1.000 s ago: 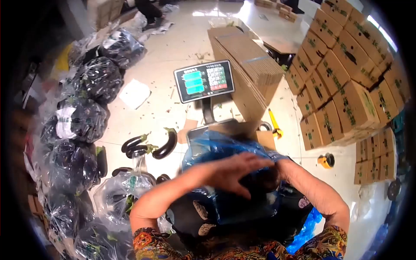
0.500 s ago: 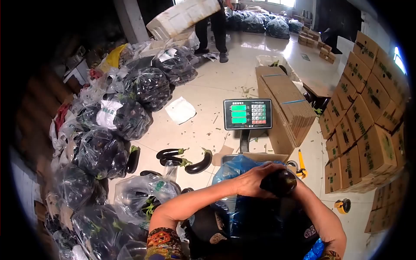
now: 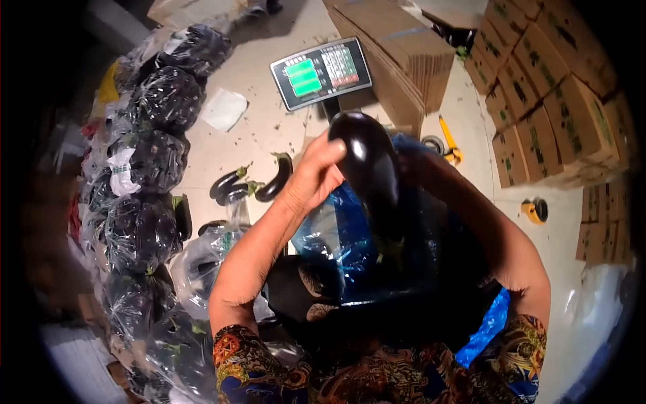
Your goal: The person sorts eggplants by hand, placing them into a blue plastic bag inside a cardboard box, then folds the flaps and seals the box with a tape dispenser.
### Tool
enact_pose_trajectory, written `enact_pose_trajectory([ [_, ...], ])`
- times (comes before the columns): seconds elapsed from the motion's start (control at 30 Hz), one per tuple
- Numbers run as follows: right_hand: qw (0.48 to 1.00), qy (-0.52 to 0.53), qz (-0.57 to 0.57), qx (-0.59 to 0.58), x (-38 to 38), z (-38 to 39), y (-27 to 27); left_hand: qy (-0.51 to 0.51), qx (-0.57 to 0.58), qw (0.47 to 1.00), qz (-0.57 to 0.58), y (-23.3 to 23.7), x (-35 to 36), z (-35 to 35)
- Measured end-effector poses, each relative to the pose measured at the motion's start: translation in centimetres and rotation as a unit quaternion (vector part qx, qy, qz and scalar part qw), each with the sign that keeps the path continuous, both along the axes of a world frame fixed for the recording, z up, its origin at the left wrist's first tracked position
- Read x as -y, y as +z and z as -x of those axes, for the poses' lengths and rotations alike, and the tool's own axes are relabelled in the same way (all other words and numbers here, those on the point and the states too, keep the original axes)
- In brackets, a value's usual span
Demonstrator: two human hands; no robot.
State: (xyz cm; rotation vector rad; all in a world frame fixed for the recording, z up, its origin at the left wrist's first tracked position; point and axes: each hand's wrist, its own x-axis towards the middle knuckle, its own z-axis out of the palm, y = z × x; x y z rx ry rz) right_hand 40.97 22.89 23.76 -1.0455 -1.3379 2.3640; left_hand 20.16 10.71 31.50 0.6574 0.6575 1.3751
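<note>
A large glossy eggplant [image 3: 367, 151] is held up in front of me, its rounded end away from me and its green stem end toward my lap. My left hand [image 3: 319, 165] grips its left side, thumb on the skin. Against its right flank is my right hand [image 3: 418, 170], closed on it; deep shadow blurs those fingers. Beneath lies a blue plastic bag [image 3: 350, 246], spread open below my hands. Just beyond stands a scale display [image 3: 321, 73] with green screens; the digits are unreadable.
Clear bags of eggplants [image 3: 145, 161] line the left side. Several loose eggplants [image 3: 274, 180] lie on the floor. Flattened cardboard [image 3: 397, 50] leans beyond the scale. Stacked cartons [image 3: 538, 128] stand on the right, with a tape roll [image 3: 535, 211] and a yellow-handled tool [image 3: 449, 138] nearby.
My view has tipped down and shifted. The eggplant has turned from end-on to lengthwise, and my left hand has moved from across it to its left side. The other person is mostly out of view.
</note>
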Motion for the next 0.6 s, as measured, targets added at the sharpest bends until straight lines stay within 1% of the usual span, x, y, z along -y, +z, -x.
enact_pose_trajectory([
  [0.07, 0.992, 0.005, -0.03, -0.124, -0.1, -0.1, -1.0, 0.014, 0.049, 0.997, 0.06, -2.1, -0.3, 0.3],
  [0.1, 0.997, -0.045, -0.056, -0.027, 0.2, 0.2, 0.8, 0.038, 0.032, 0.997, 0.054, -2.5, -0.5, 0.6],
  [0.13, 0.988, -0.023, -0.131, -0.073, -0.1, -0.9, 0.7, 0.071, 0.009, 0.995, 0.065, -2.4, -0.5, 1.0],
  [0.17, 0.988, -0.049, -0.134, -0.062, -0.2, -1.4, 0.6, 0.082, -0.017, 0.995, 0.061, -2.7, -0.4, 2.1],
  [0.2, 0.987, -0.076, -0.136, -0.05, -0.4, -1.6, 0.6, 0.091, -0.043, 0.993, 0.058, -2.9, -0.3, 3.1],
  [0.23, 0.995, -0.091, -0.047, 0.004, -2.1, -1.2, 0.9, 0.099, -0.018, 0.993, 0.06, -2.9, 0.2, 4.0],
  [0.27, 0.996, -0.077, -0.04, 0.013, -2.9, -1.7, 1.4, 0.108, 0.005, 0.992, 0.059, -2.2, 0.3, 4.2],
  [0.3, 0.993, -0.084, -0.083, 0.019, -2.7, -2.0, 1.7, 0.129, 0.011, 0.986, 0.105, -0.7, 0.6, 3.3],
  [0.33, 0.988, -0.09, -0.125, 0.025, -2.4, -2.2, 1.8, 0.159, -0.033, 0.972, 0.17, -0.2, 1.1, 3.6],
  [0.4, 0.987, -0.047, -0.143, -0.053, -3.5, -1.9, 1.6, 0.075, -0.041, 0.981, 0.175, -0.9, 1.8, 3.6],
  [0.43, 0.984, -0.023, -0.153, -0.094, -4.0, -1.6, 1.7, 0.011, -0.069, 0.982, 0.177, -0.9, 2.1, 2.7],
  [0.47, 0.969, -0.043, -0.233, -0.075, -3.8, -1.0, 3.1, -0.033, -0.091, 0.967, 0.236, -1.4, 2.5, 1.9],
  [0.5, 0.946, -0.064, -0.313, -0.054, -3.4, -0.2, 5.3, -0.032, -0.138, 0.938, 0.317, -0.9, 2.8, -0.1],
  [0.53, 0.915, -0.084, -0.392, -0.033, -3.3, 0.3, 6.5, -0.032, -0.183, 0.9, 0.393, -0.5, 2.7, -2.4],
  [0.57, 0.907, -0.057, -0.417, -0.014, -4.6, 1.0, 5.0, -0.053, -0.225, 0.894, 0.383, -1.4, 2.3, -4.2],
  [0.6, 0.888, -0.016, -0.458, 0.037, -5.1, 1.0, 4.7, -0.075, -0.265, 0.886, 0.372, -2.5, 2.0, -5.5],
])
